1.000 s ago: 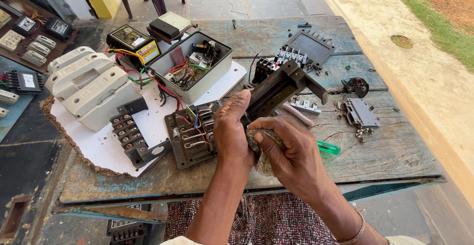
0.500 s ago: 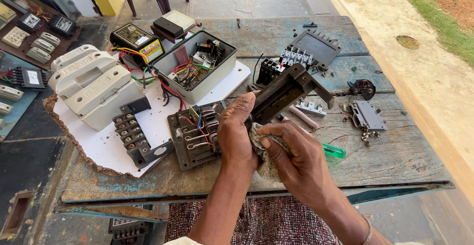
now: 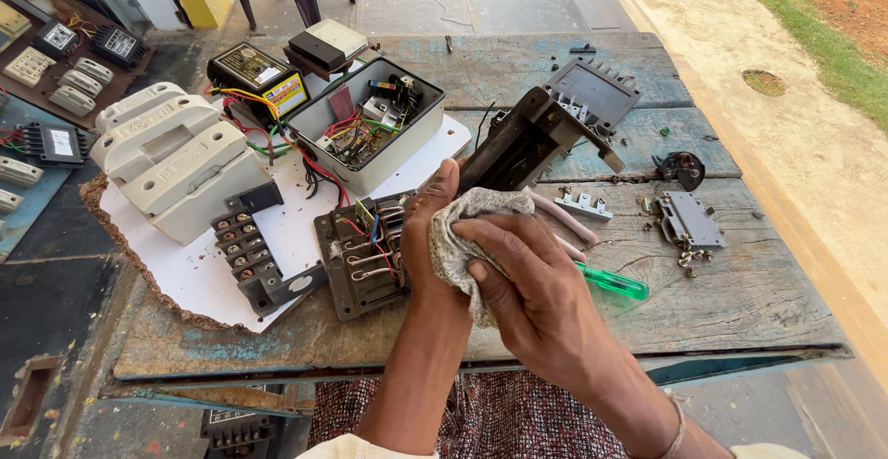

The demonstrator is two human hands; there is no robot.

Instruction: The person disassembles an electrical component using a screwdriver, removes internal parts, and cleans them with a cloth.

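Open grey box full of coloured wires (image 3: pixel 365 126) far left on the wooden table (image 3: pixel 740 302), big white switch covers (image 3: pixel 171 158) left, green screwdriver (image 3: pixel 615 283) near right, small grey metal bracket (image 3: pixel 689 220) right, yellow and black meter (image 3: pixel 259 78) far left

head camera, looking steeply down, close over workbench (image 3: pixel 740 311)

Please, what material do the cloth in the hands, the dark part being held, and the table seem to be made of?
Cloth: seemingly woven fabric, greyish, soft and crumpled. Dark part: probably moulded plastic, matt black-brown, with sharp edges and metal terminals. Table: wood planks, with visible grain, cracks and worn blue paint.
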